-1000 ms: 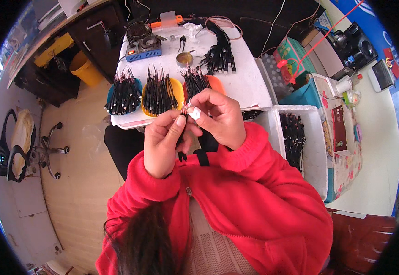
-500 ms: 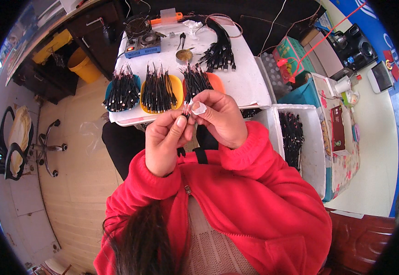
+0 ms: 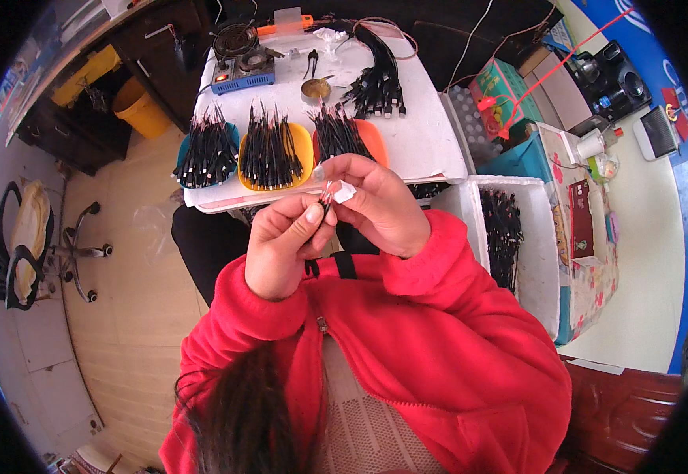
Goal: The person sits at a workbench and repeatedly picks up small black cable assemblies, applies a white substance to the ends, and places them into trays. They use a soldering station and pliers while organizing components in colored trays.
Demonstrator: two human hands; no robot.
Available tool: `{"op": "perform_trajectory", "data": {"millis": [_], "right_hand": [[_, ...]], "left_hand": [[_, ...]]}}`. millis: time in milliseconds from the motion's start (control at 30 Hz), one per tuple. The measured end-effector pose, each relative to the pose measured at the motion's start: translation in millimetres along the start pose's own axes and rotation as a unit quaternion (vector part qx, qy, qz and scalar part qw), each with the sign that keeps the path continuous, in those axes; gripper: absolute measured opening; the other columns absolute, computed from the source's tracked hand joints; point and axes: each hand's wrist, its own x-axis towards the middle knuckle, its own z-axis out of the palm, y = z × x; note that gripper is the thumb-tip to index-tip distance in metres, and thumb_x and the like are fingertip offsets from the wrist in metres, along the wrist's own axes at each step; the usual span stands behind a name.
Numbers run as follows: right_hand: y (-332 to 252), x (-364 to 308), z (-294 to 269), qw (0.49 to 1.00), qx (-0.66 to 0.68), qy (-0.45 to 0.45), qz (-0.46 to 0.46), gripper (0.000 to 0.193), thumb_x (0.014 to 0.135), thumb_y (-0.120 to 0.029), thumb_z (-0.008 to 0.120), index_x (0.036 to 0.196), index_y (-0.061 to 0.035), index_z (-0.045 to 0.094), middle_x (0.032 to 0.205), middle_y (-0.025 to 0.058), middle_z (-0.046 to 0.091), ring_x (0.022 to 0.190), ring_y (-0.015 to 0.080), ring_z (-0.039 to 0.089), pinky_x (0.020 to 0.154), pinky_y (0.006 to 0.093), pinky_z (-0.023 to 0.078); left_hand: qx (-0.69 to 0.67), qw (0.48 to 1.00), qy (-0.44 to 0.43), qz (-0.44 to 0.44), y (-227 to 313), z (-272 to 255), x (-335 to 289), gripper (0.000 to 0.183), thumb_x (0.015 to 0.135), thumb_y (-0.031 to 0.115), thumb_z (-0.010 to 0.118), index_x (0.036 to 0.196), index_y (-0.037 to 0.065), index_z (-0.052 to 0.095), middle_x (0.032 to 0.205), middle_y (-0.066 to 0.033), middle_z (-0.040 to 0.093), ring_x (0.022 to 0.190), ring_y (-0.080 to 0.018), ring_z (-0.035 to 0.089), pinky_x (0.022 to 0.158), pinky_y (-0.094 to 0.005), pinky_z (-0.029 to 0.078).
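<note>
The left hand (image 3: 282, 238) was grasping a thin black cable (image 3: 326, 203), pinched between the thumb and the bent fingers. The cable was in front of the person, near the edge of the white table (image 3: 429, 146). If the left fingertips are taken as the centre of a clock, with twelve away from the person, the pale and reddish wires (image 3: 329, 189) of the cable came out of the grip toward one o'clock. The remaining length was mostly hidden by the hand.

The right hand (image 3: 382, 207) was at two o'clock, its index finger curved over the wires and its thumb just beside them. A white piece (image 3: 345, 192) was at this thumb; I cannot tell if it was held or wrapped there. I also cannot tell whether the right fingers were closed on the wires.

Around the grip, a teal tray (image 3: 182, 150) was at ten o'clock, a yellow tray (image 3: 306, 150) at eleven, and an orange tray (image 3: 372, 142) between twelve and one, each bearing many black cables. Farther, at one o'clock, lay a loose bundle of cables (image 3: 375, 85). At three o'clock stood a white foam box (image 3: 539, 257) with more cables inside.
</note>
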Motion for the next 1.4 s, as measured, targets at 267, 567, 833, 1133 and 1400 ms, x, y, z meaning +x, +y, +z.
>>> {"op": "perform_trajectory", "data": {"millis": [267, 567, 833, 1133, 1400], "right_hand": [[-3, -1, -15, 0.998, 0.021, -0.05, 0.04, 0.013, 0.091, -0.012, 0.061, 0.1, -0.0027, 0.057, 0.088, 0.0003, 0.059, 0.08, 0.0079, 0.056, 0.071, 0.0213, 0.047], [8, 3, -16, 0.991, 0.071, -0.063, 0.097, 0.021, 0.089, -0.016, 0.06, 0.106, -0.006, 0.051, 0.09, 0.0009, 0.056, 0.077, 0.0119, 0.058, 0.069, 0.0239, 0.048], [31, 1, -10, 0.999, 0.03, -0.01, 0.01, 0.025, 0.091, -0.02, 0.056, 0.111, -0.0076, 0.046, 0.104, 0.0034, 0.051, 0.086, 0.0103, 0.054, 0.071, 0.0224, 0.046], [27, 8, -15, 0.976, -0.204, 0.011, -0.081, 0.022, 0.094, -0.022, 0.054, 0.108, -0.0073, 0.046, 0.099, -0.0002, 0.051, 0.088, 0.0072, 0.049, 0.072, 0.0188, 0.041], [2, 0, -21, 0.878, -0.466, -0.052, -0.099, 0.025, 0.096, -0.021, 0.053, 0.085, 0.0, 0.057, 0.067, -0.0015, 0.053, 0.06, 0.0044, 0.046, 0.053, 0.0226, 0.037]], "left_hand": [[0.116, 0.993, -0.007, 0.004, 0, 1, -3, 0.019, 0.096, 0.013, 0.051, 0.097, -0.002, 0.062, 0.07, 0.0004, 0.054, 0.06, -0.0042, 0.043, 0.053, -0.0163, 0.031], [0.162, 0.987, -0.013, 0.01, 1, -3, -6, 0.015, 0.095, 0.006, 0.052, 0.097, -0.004, 0.063, 0.072, 0.0009, 0.056, 0.063, -0.0041, 0.046, 0.057, -0.0173, 0.037], [0.14, 0.99, 0.018, 0.002, -1, -10, -2, 0.017, 0.095, 0.007, 0.053, 0.1, -0.005, 0.063, 0.072, -0.0008, 0.057, 0.063, -0.0048, 0.048, 0.057, -0.0176, 0.038], [0.113, 0.993, 0.043, -0.006, -3, -10, 0, 0.018, 0.095, 0.011, 0.054, 0.094, -0.003, 0.065, 0.067, -0.0003, 0.055, 0.053, -0.0029, 0.039, 0.048, -0.0178, 0.026], [0.184, 0.983, 0.015, -0.003, 0, -13, -3, 0.017, 0.095, 0.01, 0.053, 0.092, -0.003, 0.064, 0.065, 0.0037, 0.05, 0.057, -0.0024, 0.038, 0.05, -0.0184, 0.028]]}}
